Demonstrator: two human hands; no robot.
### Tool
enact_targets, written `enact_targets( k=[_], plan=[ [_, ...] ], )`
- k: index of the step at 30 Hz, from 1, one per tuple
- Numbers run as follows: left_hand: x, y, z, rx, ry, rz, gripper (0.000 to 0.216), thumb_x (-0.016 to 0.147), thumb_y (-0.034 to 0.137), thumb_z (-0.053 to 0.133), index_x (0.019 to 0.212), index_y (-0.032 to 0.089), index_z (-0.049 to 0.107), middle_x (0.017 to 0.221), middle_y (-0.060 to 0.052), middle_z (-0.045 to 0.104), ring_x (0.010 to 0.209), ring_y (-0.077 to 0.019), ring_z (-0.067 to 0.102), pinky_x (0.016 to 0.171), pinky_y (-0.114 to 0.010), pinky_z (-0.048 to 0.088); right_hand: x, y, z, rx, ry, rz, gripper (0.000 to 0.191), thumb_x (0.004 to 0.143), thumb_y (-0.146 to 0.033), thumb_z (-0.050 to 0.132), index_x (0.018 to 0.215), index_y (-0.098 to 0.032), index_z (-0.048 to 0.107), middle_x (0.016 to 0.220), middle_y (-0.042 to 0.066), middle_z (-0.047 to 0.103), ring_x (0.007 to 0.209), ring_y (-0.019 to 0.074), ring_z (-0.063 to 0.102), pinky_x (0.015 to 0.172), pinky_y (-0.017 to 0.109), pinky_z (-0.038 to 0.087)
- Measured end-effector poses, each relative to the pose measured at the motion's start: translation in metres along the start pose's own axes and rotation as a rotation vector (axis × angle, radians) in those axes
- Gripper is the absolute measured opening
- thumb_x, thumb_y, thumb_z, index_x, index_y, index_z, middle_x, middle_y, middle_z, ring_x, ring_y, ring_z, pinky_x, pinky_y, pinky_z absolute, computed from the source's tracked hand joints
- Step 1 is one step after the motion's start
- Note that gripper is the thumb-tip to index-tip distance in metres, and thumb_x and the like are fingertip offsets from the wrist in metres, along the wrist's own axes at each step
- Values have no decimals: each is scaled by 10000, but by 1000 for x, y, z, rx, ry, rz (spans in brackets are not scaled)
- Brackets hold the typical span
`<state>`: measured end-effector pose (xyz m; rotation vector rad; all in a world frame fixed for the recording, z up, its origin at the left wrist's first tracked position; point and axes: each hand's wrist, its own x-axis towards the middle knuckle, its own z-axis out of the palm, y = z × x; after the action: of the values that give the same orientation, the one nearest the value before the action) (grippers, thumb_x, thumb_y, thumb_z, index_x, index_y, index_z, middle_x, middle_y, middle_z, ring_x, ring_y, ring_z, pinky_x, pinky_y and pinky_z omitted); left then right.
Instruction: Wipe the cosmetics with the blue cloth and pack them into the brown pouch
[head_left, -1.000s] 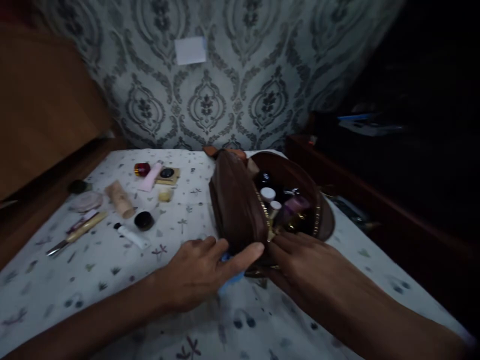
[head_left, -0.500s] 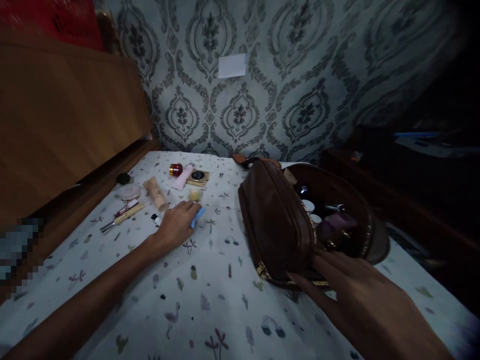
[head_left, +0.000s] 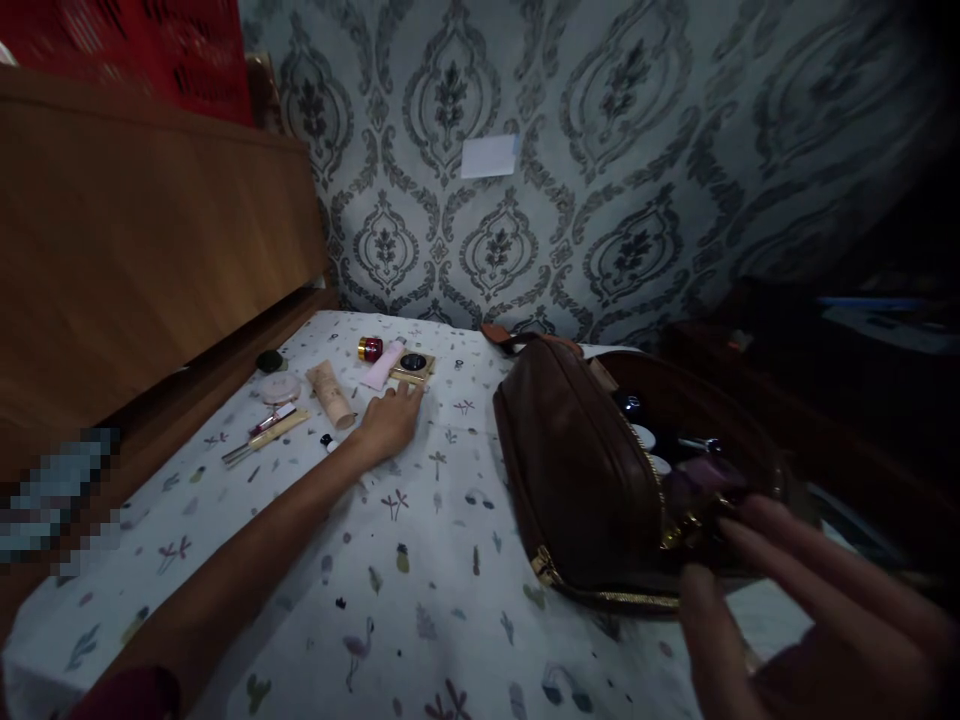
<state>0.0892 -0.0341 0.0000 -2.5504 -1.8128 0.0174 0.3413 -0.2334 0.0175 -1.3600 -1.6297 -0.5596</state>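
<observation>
The printed sheet [head_left: 450, 540] lies beneath it all, the brown bag [head_left: 570, 450] open on its right side; the right hand [head_left: 847, 650] is at the bag's mouth, fingers parted. Well apart, the left hand [head_left: 394, 420] curls by the gold compact [head_left: 412, 364], its grip hidden, with a pink tube [head_left: 384, 366] and red jar [head_left: 370, 349] just beyond

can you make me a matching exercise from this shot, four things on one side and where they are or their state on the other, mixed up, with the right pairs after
Column one
1. brown bag
2. pink tube
3. white card
4. left hand

Column two
A. up on the patterned wall
B. fingers beside the gold case
C. standing open
D. lying between the red jar and the gold case

Right pairs
1-C, 2-D, 3-A, 4-B
</observation>
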Motion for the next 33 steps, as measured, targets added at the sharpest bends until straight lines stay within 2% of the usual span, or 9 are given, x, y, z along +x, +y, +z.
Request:
enact_targets(
  k=[3, 6, 8, 11, 14, 17, 22, 27, 33],
  plan=[
    [2, -2, 4, -2, 9, 8, 440, 881, 37, 354, 1288, 122, 498, 1309, -203, 528, 1138, -341, 583, 855, -479, 517, -1, -23, 15, 194, -96, -185, 352, 873, -115, 593, 1198, -250, 589, 1146, 122, 640, 1016, 272, 635, 851, 422, 532],
    [3, -4, 5, -13, 25, 15, 383, 881, 34, 350, 1213, 105, 526, 1254, -212, 544, 1073, -340, 619, 816, -479, 527, -1, -46, 41, 397, -204, -247, 304, 875, -56, 557, 1130, -212, 612, 1089, 102, 670, 1008, 217, 645, 853, 349, 556],
    [1, -4, 3, -24, 46, 37, 366, 883, 40, 364, 1209, 106, 516, 1240, -211, 543, 1060, -338, 625, 815, -479, 526, -1, -55, 64, 500, -301, -160, 281, 899, -80, 532, 1131, -216, 613, 1101, 97, 673, 1033, 207, 651, 874, 344, 561],
    [-8, 1, -3, -53, 93, 98, 315, 927, 108, 386, 1221, 129, 496, 1236, -190, 537, 1072, -323, 618, 855, -468, 513, 0, -55, 102, 653, -442, 101, 302, 934, -158, 476, 1211, -225, 573, 1108, 98, 665, 1016, 203, 661, 837, 347, 581],
    [-24, 11, -4, -98, 129, 170, 292, 976, 240, 404, 1257, 187, 466, 1243, -139, 528, 1046, -285, 627, 850, -415, 515, 0, -48, 139, 794, -485, 417, 421, 873, -229, 521, 1294, -214, 516, 1222, 127, 625, 929, 205, 682, 729, 337, 591],
    [-41, 22, 5, -254, 148, 243, 289, 1000, 321, 360, 1249, 212, 458, 1206, -104, 544, 989, -247, 638, 831, -369, 512, -4, -45, 162, 885, -465, 512, 546, 787, -205, 550, 1331, -228, 499, 1251, 105, 612, 879, 187, 667, 771, 348, 576],
    [-51, 24, 25, -768, 159, 289, 251, 984, 380, 366, 1122, 202, 476, 1016, -70, 631, 971, -234, 634, 867, -348, 476, -23, -47, 164, 832, -455, 516, 541, 723, -192, 564, 1264, -218, 559, 1055, 60, 634, 733, 162, 612, 725, 329, 556],
    [-50, 17, 33, -856, 131, 252, 263, 945, 456, 409, 859, 215, 472, 732, 12, 556, 717, -186, 591, 667, -284, 440, -31, -46, 160, 794, -496, 531, 485, 709, -210, 638, 1192, -181, 595, 975, 56, 615, 674, 157, 586, 656, 318, 543],
    [-45, 10, 40, -990, 93, 204, 385, 929, 510, 418, 708, 199, 465, 649, 23, 500, 668, -159, 517, 612, -260, 412, -21, -49, 153, 701, -607, 429, 486, 681, -67, 552, 1146, -181, 635, 899, 28, 591, 670, 140, 550, 640, 276, 495]
  ],
)
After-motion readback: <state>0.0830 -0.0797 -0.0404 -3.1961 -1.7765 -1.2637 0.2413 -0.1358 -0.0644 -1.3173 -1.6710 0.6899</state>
